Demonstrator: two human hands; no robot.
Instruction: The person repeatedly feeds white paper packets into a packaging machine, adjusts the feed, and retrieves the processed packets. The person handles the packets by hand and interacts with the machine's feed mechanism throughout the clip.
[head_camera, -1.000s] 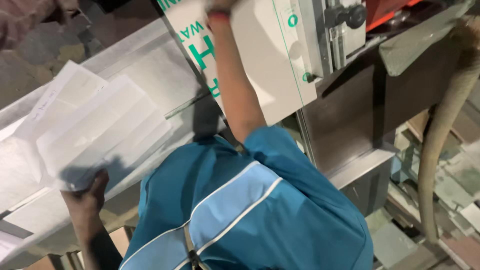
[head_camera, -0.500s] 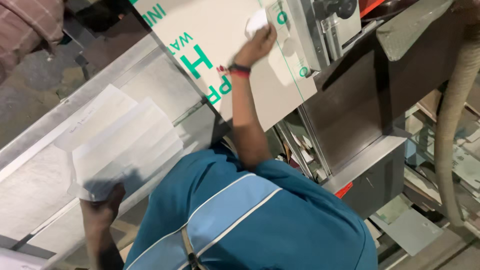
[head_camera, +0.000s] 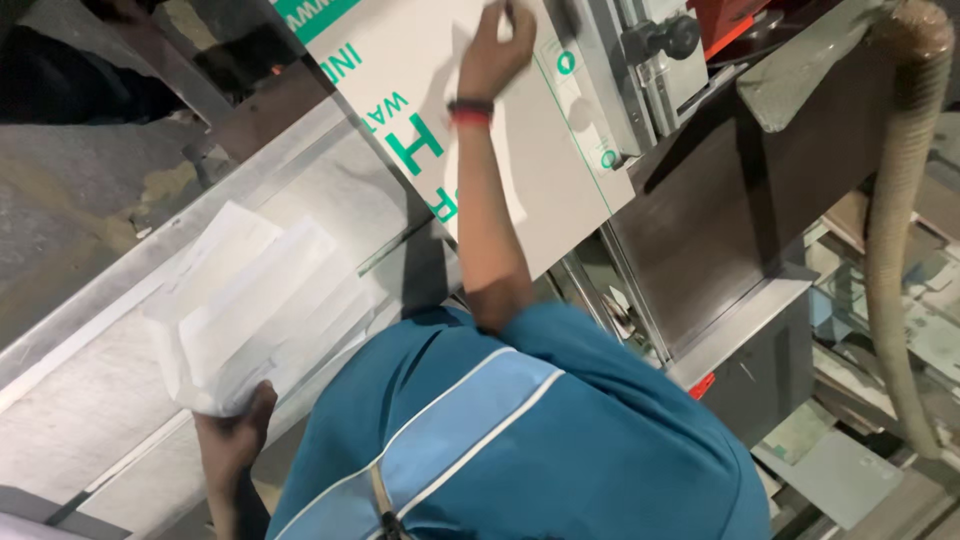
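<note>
My left hand (head_camera: 232, 440) grips the near edge of a stack of white paper sheets (head_camera: 255, 305), which rests on a slanted grey metal surface (head_camera: 90, 400). My right hand (head_camera: 495, 50) is stretched up to a white machine panel with green lettering (head_camera: 545, 170). Its fingers are curled against the panel's top, and I cannot make out anything in them. A dark and red band (head_camera: 470, 110) circles that wrist. My teal shirt with a pale blue stripe (head_camera: 520, 440) fills the lower middle.
Right of the panel stand a metal bracket with a black knob (head_camera: 672, 38) and a dark steel housing (head_camera: 740, 230). A ribbed beige hose (head_camera: 895, 230) hangs down at the far right. Cardboard and paper scraps (head_camera: 850, 450) lie below it.
My right hand stays raised at the white panel and has shifted a little along it. My left hand keeps hold of the paper stack. The view has drifted.
</note>
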